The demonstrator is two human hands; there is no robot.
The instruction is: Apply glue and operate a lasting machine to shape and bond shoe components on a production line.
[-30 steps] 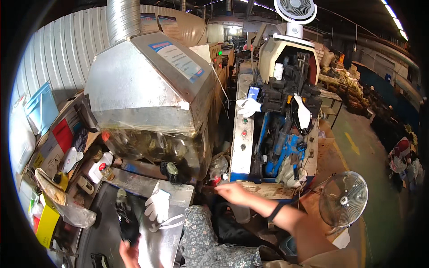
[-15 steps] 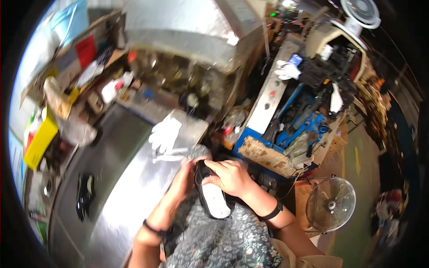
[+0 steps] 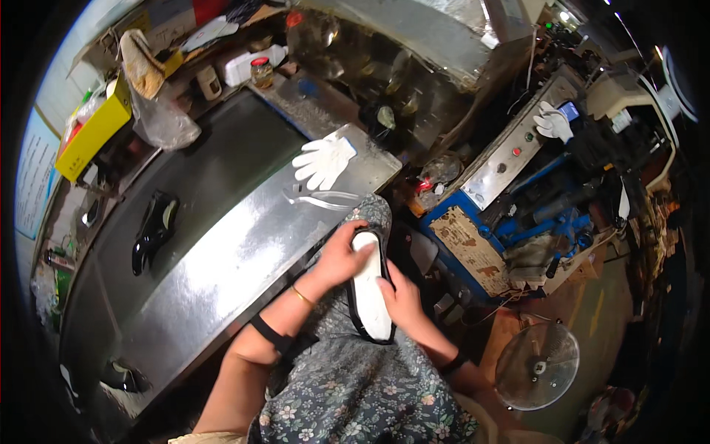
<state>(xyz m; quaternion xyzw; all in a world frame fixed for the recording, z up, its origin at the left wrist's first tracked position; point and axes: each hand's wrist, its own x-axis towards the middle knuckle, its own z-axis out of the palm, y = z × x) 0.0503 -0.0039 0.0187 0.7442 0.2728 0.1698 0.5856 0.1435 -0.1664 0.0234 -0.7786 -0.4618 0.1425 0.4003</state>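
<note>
A black shoe (image 3: 372,296) lies bottom up across my lap, its long white underside facing me and a black rim running round it. At its far end my left hand (image 3: 344,255) is closed on the edge, thumb over the white surface. My right hand (image 3: 403,297) grips the right side near the middle, thumb against the white; its other fingers are partly hidden beneath. Left of my lap, on the metal-topped table (image 3: 222,251), lie a white glove (image 3: 324,163) and a pair of metal pliers (image 3: 322,198).
Shiny black shoes (image 3: 155,231) (image 3: 126,376) rest on the dark belt at the left. A yellow box (image 3: 95,137) and a lidded jar (image 3: 261,72) stand behind. To the right are a blue-framed machine (image 3: 473,237) with buttons and a round fan (image 3: 538,366).
The shoe has turned so more of its white underside shows. My left hand has moved onto its far end, and my right hand has slid down to its right side. My view has shifted.
</note>
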